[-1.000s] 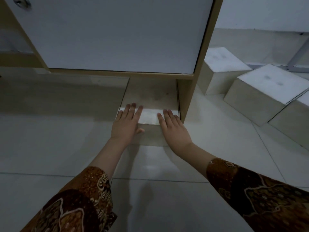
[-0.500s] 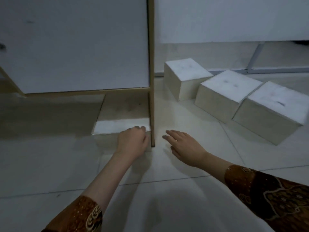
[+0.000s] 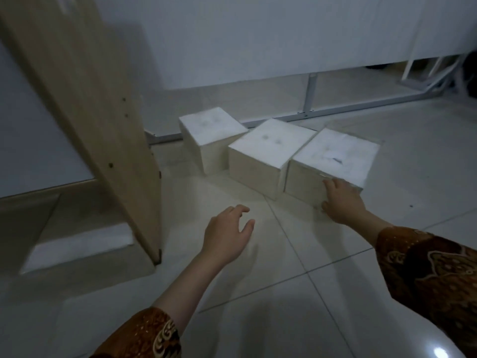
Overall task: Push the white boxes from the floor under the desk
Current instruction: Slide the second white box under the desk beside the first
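Three white boxes stand in a row on the tiled floor: a far one (image 3: 211, 133), a middle one (image 3: 260, 156) and a near right one (image 3: 335, 161). My right hand (image 3: 340, 200) rests with spread fingers on the front corner of the near right box. My left hand (image 3: 227, 233) hovers over the bare floor, fingers apart, holding nothing. Another white box (image 3: 80, 249) sits partly under the desk, left of the wooden side panel (image 3: 85, 104).
A white wall panel (image 3: 232, 34) stands behind the boxes on a grey metal frame (image 3: 309, 96). More metal legs and a dark object are at the far right. Open tiled floor stretches between the desk panel and the row of boxes.
My view has swung right, away from the desk. Both hands left the box under the desk; the right hand reached across onto the near right box, and the left hand lifted off over the floor.
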Demonstrator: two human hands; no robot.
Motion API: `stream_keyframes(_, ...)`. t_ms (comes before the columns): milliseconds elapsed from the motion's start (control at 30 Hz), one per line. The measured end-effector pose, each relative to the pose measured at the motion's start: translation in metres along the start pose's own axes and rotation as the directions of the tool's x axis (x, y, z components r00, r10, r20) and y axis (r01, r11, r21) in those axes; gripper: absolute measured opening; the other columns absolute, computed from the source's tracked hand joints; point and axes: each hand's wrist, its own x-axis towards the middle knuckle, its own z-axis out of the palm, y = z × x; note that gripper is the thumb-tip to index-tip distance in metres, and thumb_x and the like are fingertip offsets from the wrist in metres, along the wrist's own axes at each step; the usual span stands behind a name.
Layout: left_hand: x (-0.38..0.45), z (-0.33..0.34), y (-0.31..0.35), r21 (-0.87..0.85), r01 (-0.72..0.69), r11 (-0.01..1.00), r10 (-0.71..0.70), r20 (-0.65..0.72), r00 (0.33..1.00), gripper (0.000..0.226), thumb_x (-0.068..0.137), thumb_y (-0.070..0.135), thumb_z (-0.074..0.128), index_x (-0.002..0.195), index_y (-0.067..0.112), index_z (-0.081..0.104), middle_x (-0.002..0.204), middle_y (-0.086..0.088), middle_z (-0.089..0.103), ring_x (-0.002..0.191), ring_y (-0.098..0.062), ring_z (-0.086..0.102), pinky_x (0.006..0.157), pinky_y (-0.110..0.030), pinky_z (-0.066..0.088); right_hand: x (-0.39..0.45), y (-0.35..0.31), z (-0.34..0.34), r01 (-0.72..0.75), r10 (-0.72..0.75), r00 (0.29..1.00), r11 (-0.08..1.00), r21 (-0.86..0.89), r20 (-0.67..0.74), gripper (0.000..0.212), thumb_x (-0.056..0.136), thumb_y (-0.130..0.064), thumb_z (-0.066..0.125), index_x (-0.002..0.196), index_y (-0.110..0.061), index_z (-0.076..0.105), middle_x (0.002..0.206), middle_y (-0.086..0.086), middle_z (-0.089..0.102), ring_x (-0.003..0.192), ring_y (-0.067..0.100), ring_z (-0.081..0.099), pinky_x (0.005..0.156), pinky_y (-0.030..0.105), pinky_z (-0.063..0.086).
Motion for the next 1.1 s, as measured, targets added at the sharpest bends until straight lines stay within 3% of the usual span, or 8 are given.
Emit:
stream_keyframes(167, 0.038, 0.051, 0.031, -0.188, 0.154, 0.97, -0.145, 0.059, 0.988, 0.03, 0.087, 0.039, 0.054, 0.11, 0.023, 0.063, 0.105, -0.001, 0.067, 0.095, -0.02, 0.063, 0.086, -0.04, 0.052, 0.03, 0.038, 0.011, -0.023, 0.021, 0.999, 0.999, -0.036, -0.042, 0.046, 0.085, -0.017, 0.053, 0.129, -0.003, 0.046, 0.126, 0.021, 0.047, 0.117, 0.037, 0.043, 0.094, 0.043, 0.038)
stream_keyframes(300, 0.05, 0.076, 0.046, -0.261, 0.224, 0.939, -0.206, 0.094, 0.974, 0.024, 0.087, 0.037, 0.054, 0.102, 0.022, 0.066, 0.097, 0.001, 0.068, 0.089, -0.019, 0.064, 0.083, -0.04, 0.054, 0.044, 0.037, 0.024, 0.017, -0.029, 0.976, 0.998, -0.056, -0.218, 0.02, 0.073, 0.005, 0.06, 0.093, 0.005, 0.058, 0.098, 0.023, 0.056, 0.09, 0.038, 0.053, 0.069, 0.043, 0.043)
stream_keyframes(433, 0.053, 0.09, 0.053, -0.285, 0.265, 0.921, -0.24, 0.119, 0.963, 0.023, 0.088, 0.033, 0.054, 0.099, 0.018, 0.067, 0.088, 0.003, 0.064, 0.083, -0.017, 0.063, 0.08, -0.035, 0.054, 0.043, 0.041, 0.039, 0.072, -0.111, 0.937, 0.989, -0.13, -0.331, 0.025, 0.05, 0.018, 0.064, 0.066, 0.001, 0.055, 0.069, 0.02, 0.055, 0.061, 0.034, 0.053, 0.049, 0.036, 0.041)
stream_keyframes(667, 0.059, 0.1, 0.065, -0.35, 0.341, 0.872, -0.297, 0.174, 0.939, 0.024, 0.089, 0.027, 0.054, 0.1, 0.012, 0.068, 0.085, -0.002, 0.063, 0.073, -0.015, 0.055, 0.068, -0.023, 0.041, 0.055, 0.034, 0.018, -0.016, 0.018, 0.979, 1.0, 0.01, -0.203, 0.019, 0.081, 0.008, 0.049, 0.097, 0.002, 0.054, 0.107, 0.021, 0.054, 0.099, 0.036, 0.05, 0.072, 0.037, 0.036)
stream_keyframes(867, 0.066, 0.1, 0.076, -0.473, 0.416, 0.777, -0.379, 0.176, 0.909, 0.025, 0.088, 0.027, 0.055, 0.105, 0.012, 0.065, 0.093, -0.004, 0.062, 0.086, -0.02, 0.06, 0.074, -0.023, 0.041, 0.03, 0.002, 0.013, 0.058, -0.062, 0.993, 0.998, -0.038, -0.105, 0.03, 0.084, 0.008, 0.045, 0.062, -0.01, 0.037, 0.101, 0.018, 0.062, 0.092, 0.031, 0.06, 0.067, 0.032, 0.036)
stream_keyframes(933, 0.068, 0.101, 0.081, -0.512, 0.459, 0.726, -0.425, 0.191, 0.885, 0.033, 0.089, 0.027, 0.054, 0.119, 0.011, 0.056, 0.102, -0.004, 0.057, 0.083, -0.017, 0.056, 0.077, -0.023, 0.038, 0.011, -0.017, 0.011, 0.103, -0.104, 0.991, 0.994, -0.025, -0.086, 0.016, 0.086, 0.006, 0.044, 0.076, -0.004, 0.052, 0.103, 0.017, 0.062, 0.094, 0.031, 0.06, 0.068, 0.031, 0.036)
stream_keyframes(1000, 0.069, 0.103, 0.084, -0.569, 0.515, 0.641, -0.474, 0.233, 0.849, 0.046, 0.09, 0.028, 0.054, 0.132, 0.012, 0.046, 0.12, -0.009, 0.056, 0.095, -0.019, 0.056, 0.081, -0.024, 0.037, -0.006, -0.032, 0.01, 0.143, -0.143, 0.989, 0.99, 0.0, -0.04, 0.017, 0.089, 0.001, 0.045, 0.097, 0.0, 0.06, 0.106, 0.017, 0.062, 0.098, 0.031, 0.061, 0.07, 0.03, 0.04)
stream_keyframes(1100, 0.069, 0.109, 0.082, -0.622, 0.545, 0.562, -0.499, 0.271, 0.823, 0.06, 0.089, 0.03, 0.056, 0.142, 0.011, 0.035, 0.142, -0.013, 0.047, 0.124, -0.028, 0.05, 0.091, -0.028, 0.038, -0.026, -0.043, 0.005, 0.188, -0.196, 0.98, 0.971, 0.149, 0.042, 0.019, 0.091, -0.007, 0.044, 0.086, -0.001, 0.062, 0.095, 0.017, 0.065, 0.09, 0.032, 0.062, 0.062, 0.027, 0.036)
